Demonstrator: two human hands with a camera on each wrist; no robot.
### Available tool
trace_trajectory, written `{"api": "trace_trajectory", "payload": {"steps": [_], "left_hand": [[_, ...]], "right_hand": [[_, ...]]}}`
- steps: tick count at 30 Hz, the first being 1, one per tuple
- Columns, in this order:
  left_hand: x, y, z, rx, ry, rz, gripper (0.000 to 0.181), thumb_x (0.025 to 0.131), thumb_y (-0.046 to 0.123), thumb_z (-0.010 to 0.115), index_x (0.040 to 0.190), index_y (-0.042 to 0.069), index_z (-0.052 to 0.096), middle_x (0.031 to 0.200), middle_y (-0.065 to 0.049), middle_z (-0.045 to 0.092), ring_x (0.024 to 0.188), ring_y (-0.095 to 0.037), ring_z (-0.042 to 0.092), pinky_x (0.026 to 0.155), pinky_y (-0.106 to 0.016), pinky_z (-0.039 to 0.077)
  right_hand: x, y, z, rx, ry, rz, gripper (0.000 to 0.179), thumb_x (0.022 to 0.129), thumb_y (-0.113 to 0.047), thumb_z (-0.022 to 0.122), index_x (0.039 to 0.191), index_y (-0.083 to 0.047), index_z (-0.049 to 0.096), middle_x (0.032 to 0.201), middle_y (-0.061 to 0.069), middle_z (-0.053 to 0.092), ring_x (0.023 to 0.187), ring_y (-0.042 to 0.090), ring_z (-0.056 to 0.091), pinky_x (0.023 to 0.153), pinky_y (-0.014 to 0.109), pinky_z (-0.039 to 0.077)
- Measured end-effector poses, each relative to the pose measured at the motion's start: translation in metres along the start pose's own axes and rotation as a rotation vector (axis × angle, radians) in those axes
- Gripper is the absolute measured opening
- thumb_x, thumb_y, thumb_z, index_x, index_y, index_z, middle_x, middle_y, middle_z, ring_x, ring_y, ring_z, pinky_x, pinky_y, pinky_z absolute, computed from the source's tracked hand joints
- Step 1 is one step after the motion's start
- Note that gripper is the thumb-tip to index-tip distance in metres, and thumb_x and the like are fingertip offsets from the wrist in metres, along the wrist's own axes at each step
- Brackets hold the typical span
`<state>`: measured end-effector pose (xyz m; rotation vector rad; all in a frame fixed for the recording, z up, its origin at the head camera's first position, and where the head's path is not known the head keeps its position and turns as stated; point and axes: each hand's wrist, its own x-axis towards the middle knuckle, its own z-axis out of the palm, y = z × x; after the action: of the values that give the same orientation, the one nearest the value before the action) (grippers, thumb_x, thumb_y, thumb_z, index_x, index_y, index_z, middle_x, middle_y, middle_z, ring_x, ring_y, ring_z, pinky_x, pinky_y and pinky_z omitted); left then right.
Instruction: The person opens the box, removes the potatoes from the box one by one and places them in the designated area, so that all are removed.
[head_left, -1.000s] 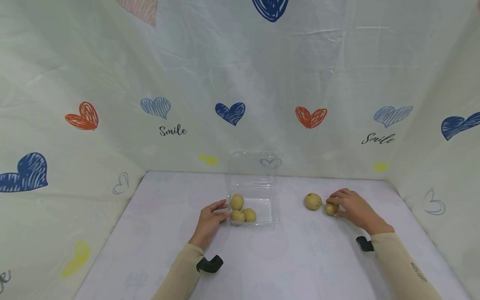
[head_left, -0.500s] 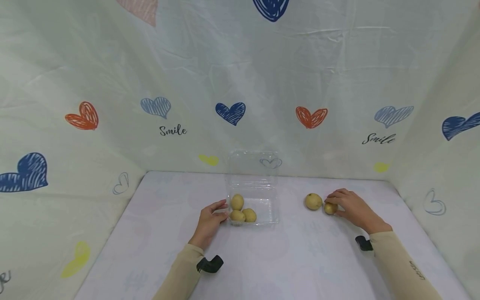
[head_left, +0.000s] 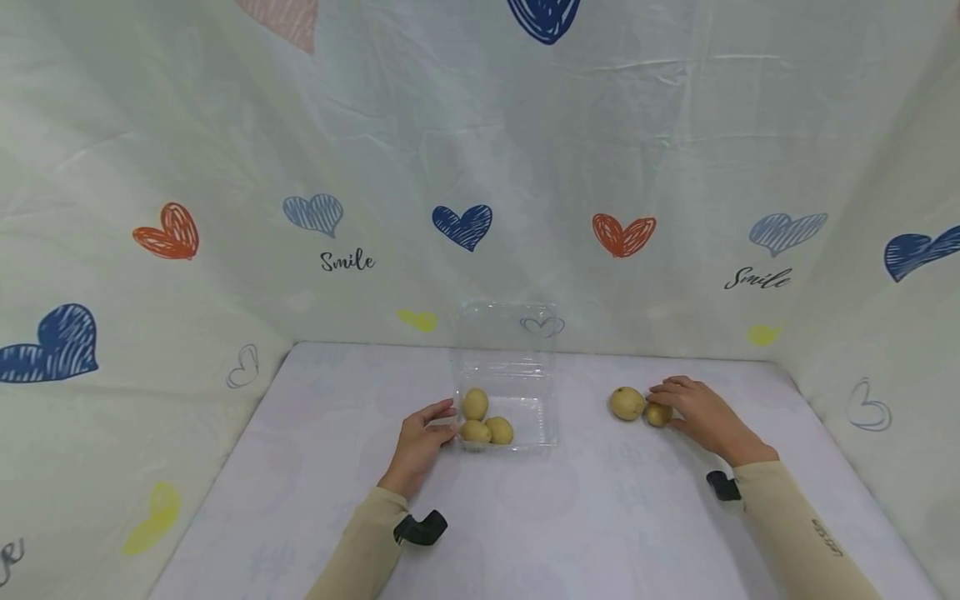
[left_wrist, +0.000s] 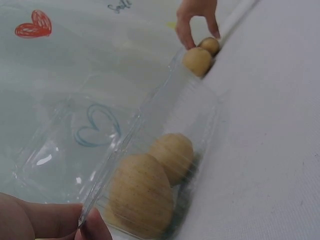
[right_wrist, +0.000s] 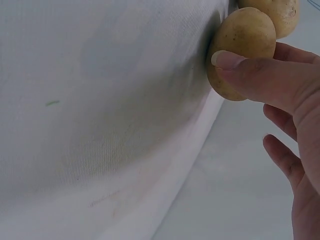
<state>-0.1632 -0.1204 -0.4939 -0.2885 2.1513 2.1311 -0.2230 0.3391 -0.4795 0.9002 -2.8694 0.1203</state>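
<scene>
My left hand [head_left: 417, 443] pinches the left rim of a clear plastic clamshell box [head_left: 531, 417] between thumb and fingers. The box's lid [head_left: 502, 333] stands raised at the back. Three yellow-brown potatoes lie in the left part of the box: one potato [head_left: 474, 403] behind, another potato [head_left: 476, 432] in the front corner, and a third potato [head_left: 500, 430] beside it. Off to the right, my right hand [head_left: 708, 418] holds a small potato [right_wrist: 245, 35] between thumb and fingers, low at the table. Just left of it sits a larger potato [head_left: 627, 403].
A white cloth covers the table [head_left: 525, 533]. Behind it hangs a pale sheet [head_left: 540, 150] printed with hearts and the word "Smile", which also closes in both sides. A dark camera mount [head_left: 420, 528] juts from the left wrist, and a similar mount [head_left: 723, 485] from the right.
My right hand has shifted slightly left with the small potato, bringing it right up beside the larger one. The left hand and the box have stayed in place.
</scene>
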Motion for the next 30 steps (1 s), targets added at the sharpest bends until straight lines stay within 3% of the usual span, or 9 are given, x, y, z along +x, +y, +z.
{"api": "trace_trajectory", "payload": {"steps": [14,30], "left_hand": [[0.000,0.003,0.001,-0.008,-0.007,-0.017,0.049,0.099,-0.009,0.063,0.147,-0.009,0.054,0.139,-0.025,0.057,0.096,-0.014,0.063,0.084,-0.028,0.057],[0.000,0.002,0.001,-0.003,0.004,-0.010,0.048,0.097,-0.011,0.065,0.145,-0.010,0.056,0.138,-0.027,0.059,0.094,-0.013,0.065,0.080,-0.023,0.057]], "right_hand": [[0.001,-0.018,-0.017,0.029,0.015,0.057,0.060,0.074,0.008,0.091,0.131,0.001,0.070,0.131,0.020,0.070,0.125,0.044,0.060,0.105,0.064,0.049],[0.017,-0.072,-0.036,0.060,0.149,0.011,0.058,0.077,-0.007,0.095,0.130,-0.006,0.073,0.132,0.014,0.071,0.124,0.039,0.062,0.104,0.061,0.051]]}}
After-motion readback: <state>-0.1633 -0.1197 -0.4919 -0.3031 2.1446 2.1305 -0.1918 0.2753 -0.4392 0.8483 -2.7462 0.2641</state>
